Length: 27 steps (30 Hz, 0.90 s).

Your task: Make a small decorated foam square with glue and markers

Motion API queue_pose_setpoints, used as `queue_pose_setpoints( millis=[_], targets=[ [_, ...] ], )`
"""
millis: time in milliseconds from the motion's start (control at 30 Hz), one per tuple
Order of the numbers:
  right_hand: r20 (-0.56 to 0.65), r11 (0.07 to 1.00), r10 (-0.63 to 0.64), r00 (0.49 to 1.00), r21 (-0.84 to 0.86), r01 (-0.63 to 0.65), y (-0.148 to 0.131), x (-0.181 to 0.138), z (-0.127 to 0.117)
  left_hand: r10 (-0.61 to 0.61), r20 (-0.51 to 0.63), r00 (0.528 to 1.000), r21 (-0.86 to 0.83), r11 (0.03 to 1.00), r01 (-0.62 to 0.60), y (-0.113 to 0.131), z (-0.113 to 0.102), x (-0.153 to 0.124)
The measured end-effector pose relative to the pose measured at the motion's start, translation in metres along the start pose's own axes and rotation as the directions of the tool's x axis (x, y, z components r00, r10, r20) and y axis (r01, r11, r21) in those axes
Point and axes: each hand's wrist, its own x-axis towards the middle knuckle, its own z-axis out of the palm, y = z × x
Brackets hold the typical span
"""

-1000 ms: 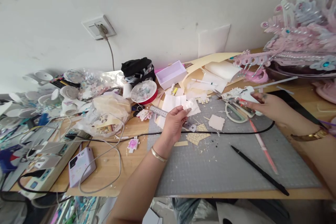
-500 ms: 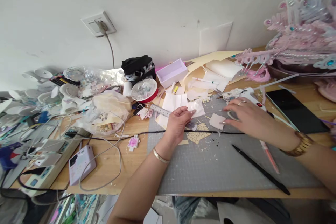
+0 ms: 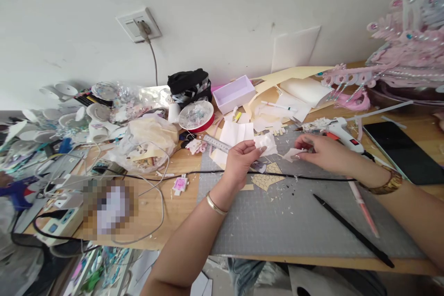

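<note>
One white piece is pinched over the grey mat by closed fingers of the left hand, one pale scrap by those of the right hand. Were the black cable snagged, the patterned card beneath could be dragged.

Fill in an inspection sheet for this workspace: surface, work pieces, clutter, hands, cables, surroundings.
Surface: grey mat on a wooden table, strewn with scraps.
Work pieces: white piece and pale card, both in hand.
Clutter: bag, purple box, glue gun, phone, black tool.
Hands: left hand pinches the white piece; right hand grips the pale card's edge.
Cables: black cable crosses the mat; grey cable hangs from the socket.
Surroundings: wall behind; pink ornaments at right.
</note>
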Motion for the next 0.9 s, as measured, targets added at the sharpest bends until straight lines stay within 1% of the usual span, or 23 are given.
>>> queue_pose_setpoints(
  millis=[67, 100, 133, 167, 200, 233, 267, 300, 333, 367, 400, 433, 467, 500, 567, 667, 700, 733, 767, 800, 833, 867, 900],
  targets=[
    [-0.018, 0.982, -0.025, 1.000, 0.189, 0.028, -0.003, 0.000, -0.004, 0.002, 0.009, 1.000, 0.042, 0.999, -0.002, -0.002, -0.001, 0.000],
    [-0.039, 0.963, -0.047, 0.998, 0.264, 0.055, -0.006, -0.001, -0.007, 0.023, 0.019, 1.000, 0.085, 0.996, -0.025, -0.004, -0.002, 0.001],
    [-0.070, 0.943, -0.079, 0.994, 0.317, 0.097, -0.011, -0.003, -0.011, 0.080, 0.029, 0.996, 0.153, 0.985, -0.083, -0.005, -0.003, 0.001],
    [-0.112, 0.926, -0.127, 0.986, 0.342, 0.158, -0.016, -0.005, -0.015, 0.184, 0.051, 0.982, 0.256, 0.948, -0.191, -0.006, -0.005, 0.001],
    [-0.168, 0.907, -0.208, 0.963, 0.335, 0.255, -0.021, -0.009, -0.020, 0.336, 0.101, 0.936, 0.381, 0.856, -0.348, -0.007, -0.007, 0.001],
    [-0.217, 0.880, -0.328, 0.920, 0.285, 0.381, -0.026, -0.013, -0.025, 0.506, 0.195, 0.840, 0.506, 0.682, -0.528, -0.006, -0.010, 0.000],
    [-0.257, 0.840, -0.450, 0.855, 0.202, 0.503, -0.031, -0.017, -0.029, 0.647, 0.330, 0.687, 0.593, 0.425, -0.684, -0.004, -0.013, -0.001],
    [-0.293, 0.793, -0.554, 0.779, 0.099, 0.601, -0.034, -0.021, -0.033, 0.725, 0.478, 0.496, 0.612, 0.130, -0.780, -0.002, -0.015, -0.002],
    [-0.314, 0.743, -0.635, 0.706, 0.001, 0.669, -0.037, -0.025, -0.035, 0.731, 0.606, 0.312, 0.579, -0.138, -0.803, 0.001, -0.018, -0.004],
    [-0.331, 0.704, -0.686, 0.648, -0.079, 0.705, -0.038, -0.028, -0.036, 0.702, 0.693, 0.164, 0.527, -0.338, -0.780, 0.004, -0.021, -0.005],
    [-0.342, 0.673, -0.722, 0.602, -0.141, 0.726, -0.038, -0.029, -0.036, 0.667, 0.742, 0.064, 0.484, -0.467, -0.740, 0.006, -0.023, -0.007],
    [-0.347, 0.650, -0.744, 0.571, -0.181, 0.738, -0.038, -0.030, -0.035, 0.642, 0.767, 0.008, 0.460, -0.540, -0.705, 0.008, -0.024, -0.008],
    [-0.347, 0.635, -0.758, 0.552, -0.203, 0.745, -0.036, -0.030, -0.034, 0.631, 0.775, -0.018, 0.451, -0.574, -0.683, 0.010, -0.025, -0.009],
    [-0.343, 0.623, -0.769, 0.539, -0.214, 0.752, -0.035, -0.030, -0.032, 0.629, 0.777, -0.023, 0.452, -0.584, -0.674, 0.010, -0.026, -0.009],
    [-0.333, 0.607, -0.783, 0.526, -0.221, 0.763, -0.032, -0.028, -0.029, 0.634, 0.773, -0.012, 0.462, -0.577, -0.674, 0.010, -0.027, -0.009],
    [-0.342, 0.611, -0.777, 0.528, -0.211, 0.763, -0.030, -0.025, -0.028, 0.649, 0.761, 0.008, 0.476, -0.549, -0.688, 0.006, -0.025, -0.008],
    [-0.347, 0.612, -0.775, 0.529, -0.203, 0.764, -0.030, -0.024, -0.028, 0.673, 0.739, 0.031, 0.494, -0.511, -0.703, 0.005, -0.024, -0.007],
    [-0.349, 0.612, -0.773, 0.530, -0.190, 0.767, -0.030, -0.024, -0.028, 0.712, 0.697, 0.080, 0.530, -0.436, -0.727, 0.003, -0.022, -0.007],
    [-0.345, 0.610, -0.772, 0.533, -0.167, 0.775, -0.030, -0.024, -0.028, 0.760, 0.626, 0.173, 0.579, -0.304, -0.756, 0.001, -0.020, -0.006],
    [-0.340, 0.609, -0.769, 0.541, -0.133, 0.782, -0.031, -0.024, -0.026, 0.791, 0.523, 0.316, 0.626, -0.105, -0.773, -0.001, -0.017, -0.006],
    [-0.340, 0.623, -0.753, 0.563, -0.093, 0.777, -0.031, -0.025, -0.025, 0.768, 0.399, 0.501, 0.645, 0.154, -0.749, -0.003, -0.014, -0.006],
    [-0.344, 0.661, -0.715, 0.609, -0.047, 0.749, -0.031, -0.026, -0.022, 0.664, 0.281, 0.693, 0.612, 0.432, -0.663, -0.005, -0.011, -0.006],
    [-0.345, 0.724, -0.647, 0.680, 0.003, 0.690, -0.031, -0.027, -0.020, 0.496, 0.198, 0.845, 0.531, 0.670, -0.518, -0.007, -0.008, -0.005]
  ],
)
